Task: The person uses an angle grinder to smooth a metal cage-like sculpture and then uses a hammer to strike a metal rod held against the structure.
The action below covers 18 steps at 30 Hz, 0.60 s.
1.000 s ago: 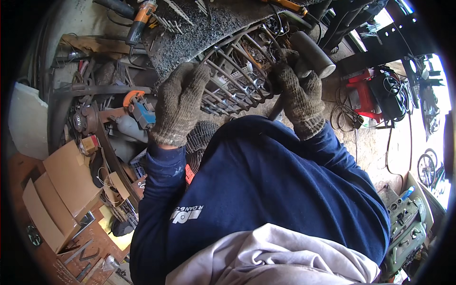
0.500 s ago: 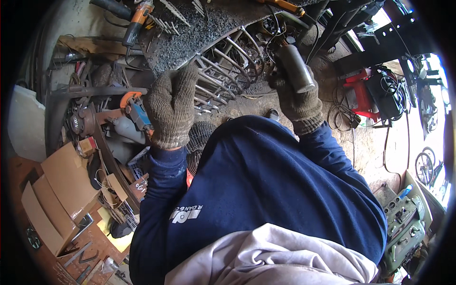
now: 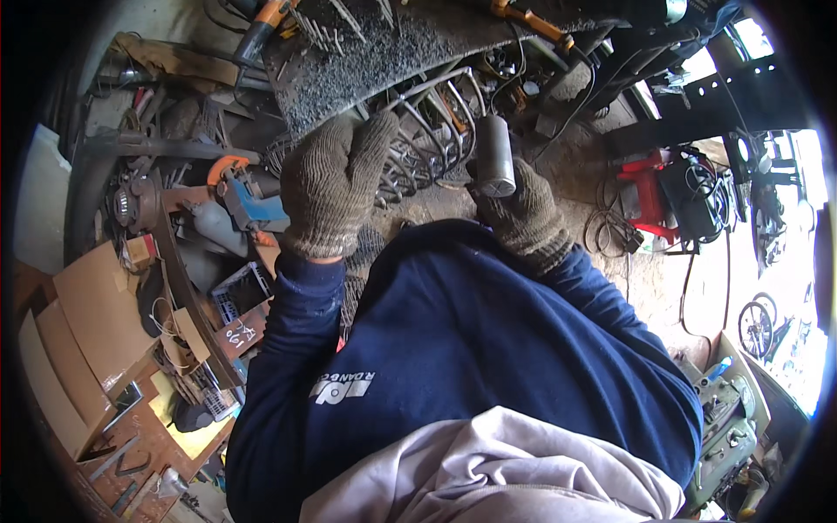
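Note:
My left hand [image 3: 336,185], in a brown knitted glove, is at the near edge of the grit-covered workbench [image 3: 349,74]. It appears closed around the end of a bundle of bent metal rods [image 3: 423,144], though the fingertips are hidden. The rods curve like ribs out to the right, below the bench edge. My right hand [image 3: 527,209], gloved the same way, is closed on a thick grey metal cylinder [image 3: 495,157], which points up and away. Its lower round end faces me; whether it has a handle under the hand is hidden.
An orange angle grinder [image 3: 266,26] and loose rods [image 3: 336,26] lie on the bench. At left are a blue-orange tool [image 3: 248,200] and a cardboard box [image 3: 105,314]. A red-and-black machine [image 3: 667,192] with cables stands right, above a green machine [image 3: 728,418].
My right hand has brought the cylinder leftward, closer to the rods, and turned it more upright. My left hand has moved slightly right. The whole view has shifted a little.

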{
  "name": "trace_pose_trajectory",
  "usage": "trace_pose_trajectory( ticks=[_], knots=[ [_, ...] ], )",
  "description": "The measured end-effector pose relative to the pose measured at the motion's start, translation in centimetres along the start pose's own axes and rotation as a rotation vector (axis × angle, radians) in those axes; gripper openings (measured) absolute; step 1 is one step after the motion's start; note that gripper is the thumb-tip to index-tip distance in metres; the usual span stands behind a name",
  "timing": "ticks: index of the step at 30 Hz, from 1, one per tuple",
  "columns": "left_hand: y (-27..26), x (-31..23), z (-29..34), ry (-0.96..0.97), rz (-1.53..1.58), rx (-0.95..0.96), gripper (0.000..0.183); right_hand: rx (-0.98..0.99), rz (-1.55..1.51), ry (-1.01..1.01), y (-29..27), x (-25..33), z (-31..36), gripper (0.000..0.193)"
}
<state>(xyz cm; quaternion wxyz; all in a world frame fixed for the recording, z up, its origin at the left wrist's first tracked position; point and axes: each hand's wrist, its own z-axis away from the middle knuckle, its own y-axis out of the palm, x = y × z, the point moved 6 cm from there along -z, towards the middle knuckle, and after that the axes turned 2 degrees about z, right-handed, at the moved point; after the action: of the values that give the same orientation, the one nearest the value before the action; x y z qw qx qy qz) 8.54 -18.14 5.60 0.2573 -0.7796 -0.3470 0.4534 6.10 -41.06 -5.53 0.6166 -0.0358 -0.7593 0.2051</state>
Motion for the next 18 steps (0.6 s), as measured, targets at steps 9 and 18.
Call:
trace_pose_trajectory(
  ticks=[9, 18],
  knots=[
    [0.5, 0.0, 0.8, 0.151, -0.142, -0.01, 0.033, 0.109, 0.198, 0.102, 0.3, 4.5, -1.6, 0.045],
    [0.1, -0.1, 0.2, 0.093, -0.048, -0.054, 0.033, 0.21, 0.151, -0.252, -1.3, 7.3, -1.5, 0.046]
  ],
)
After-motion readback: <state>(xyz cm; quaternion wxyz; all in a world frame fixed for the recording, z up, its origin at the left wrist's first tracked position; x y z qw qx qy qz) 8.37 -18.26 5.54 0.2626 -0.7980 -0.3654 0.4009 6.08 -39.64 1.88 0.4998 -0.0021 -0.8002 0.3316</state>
